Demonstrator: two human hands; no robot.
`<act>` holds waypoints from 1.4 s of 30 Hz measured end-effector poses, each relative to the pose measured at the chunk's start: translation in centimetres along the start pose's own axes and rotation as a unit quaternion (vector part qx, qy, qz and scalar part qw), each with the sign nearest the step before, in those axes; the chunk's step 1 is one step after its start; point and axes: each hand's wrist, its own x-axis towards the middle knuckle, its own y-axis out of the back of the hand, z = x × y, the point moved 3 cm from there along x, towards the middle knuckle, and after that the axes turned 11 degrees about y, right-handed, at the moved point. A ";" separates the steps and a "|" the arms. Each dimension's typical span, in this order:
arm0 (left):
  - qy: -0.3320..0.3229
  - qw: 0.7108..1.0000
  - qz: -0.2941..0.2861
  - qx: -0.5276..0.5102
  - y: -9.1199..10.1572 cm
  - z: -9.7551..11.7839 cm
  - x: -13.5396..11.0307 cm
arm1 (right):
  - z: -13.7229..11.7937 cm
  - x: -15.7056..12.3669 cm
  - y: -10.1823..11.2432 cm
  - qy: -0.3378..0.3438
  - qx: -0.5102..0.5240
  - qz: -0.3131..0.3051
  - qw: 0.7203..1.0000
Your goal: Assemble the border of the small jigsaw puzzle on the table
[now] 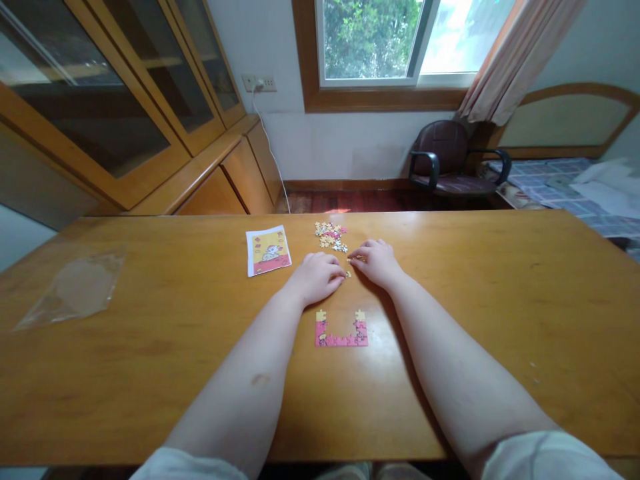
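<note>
Head view: both hands rest on the table (150, 347) just above centre frame, fingertips nearly meeting over a small loose piece (348, 273). The left hand (316, 277) lies palm down with fingers curled narrow, tips at or beside the piece; whether it pinches anything I cannot tell. The right hand (379, 261) has its fingers drawn together around what looks like another piece at its tips. Above them sits a pile (331, 237) of loose pieces, and below them the part-built frame (341, 330), a pink U open at the top. A picture card (269, 250) lies to the left, a clear bag (75, 290) far left. The pieces look light, thin and stiff, likely card; best pinched by opposite edges, since they slide easily on the glossy wood.
</note>
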 end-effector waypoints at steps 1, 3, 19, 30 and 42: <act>-0.001 1.000 -0.002 0.002 0.0 0.0 0.0 | 0.0 0.0 0.0 -0.005 -0.002 -0.006 1.000; 0.000 1.000 -0.006 0.003 -0.1 -0.1 0.0 | 0.1 0.1 -0.1 -0.013 -0.005 -0.017 1.000; 0.004 1.000 -0.001 0.001 0.1 -0.2 -0.2 | -0.3 0.1 0.2 -0.027 -0.010 -0.012 1.000; 0.012 1.000 -0.006 -0.007 0.1 -0.1 -0.1 | -0.4 0.0 0.5 -0.034 -0.037 -0.009 0.999; 0.014 1.000 -0.020 -0.015 -0.1 -0.3 -0.2 | -0.6 0.1 0.2 -0.022 -0.020 -0.031 0.999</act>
